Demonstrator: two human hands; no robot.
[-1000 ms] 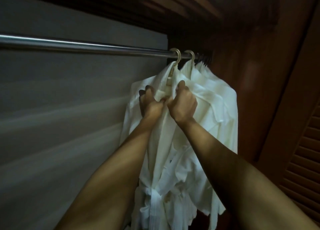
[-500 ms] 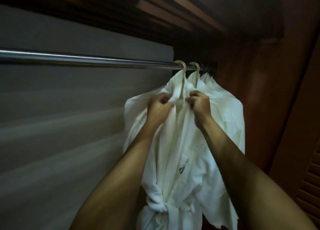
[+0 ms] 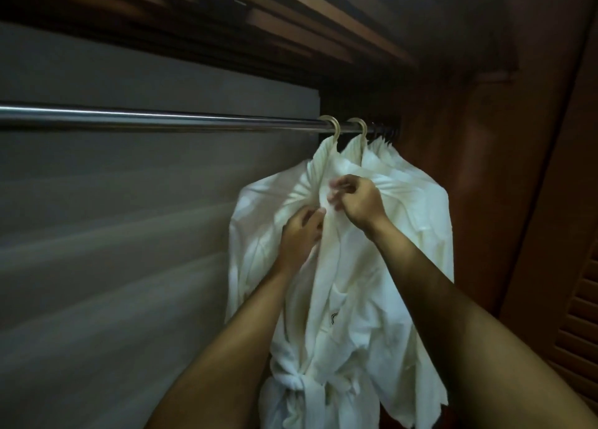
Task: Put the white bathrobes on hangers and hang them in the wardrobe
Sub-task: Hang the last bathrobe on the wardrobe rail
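Front bathrobe (image 3: 326, 299) vertical from rail (image 3: 161, 122), both hands (image 3: 330, 211) pinching its collar.

The bathrobes (image 3: 339, 266) are being seen in white, a small dark emblem (image 3: 334, 318) being shown on the front one's chest. Pale beige is being shown by the hanger hooks (image 3: 333, 130), silver by the rail (image 3: 161, 122), grey by the back wall (image 3: 129, 202), and reddish brown by the wardrobe wood (image 3: 501, 137).
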